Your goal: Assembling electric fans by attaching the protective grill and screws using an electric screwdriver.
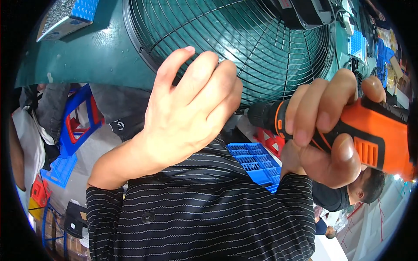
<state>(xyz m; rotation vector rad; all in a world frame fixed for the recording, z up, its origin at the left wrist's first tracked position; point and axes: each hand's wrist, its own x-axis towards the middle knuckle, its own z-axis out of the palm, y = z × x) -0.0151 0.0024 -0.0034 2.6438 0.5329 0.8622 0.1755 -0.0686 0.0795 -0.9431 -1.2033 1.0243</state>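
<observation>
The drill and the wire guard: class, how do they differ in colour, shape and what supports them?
Colour: the drill is orange and black, while the wire guard looks black throughout.
Shape: the drill has a solid, chunky body, while the wire guard is an open, rounded cage of thin bars.
Support: the drill is gripped in the right hand, while the wire guard rests on the green table.
Shared: both show black parts.

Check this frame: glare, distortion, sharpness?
Head view: pale glare patches on the green table, some seen through the wire guard; head view: fisheye bending toward a black rim; head view: left hand reads fairly sharp, right hand and orange-and-black drill loom large at right.
</observation>
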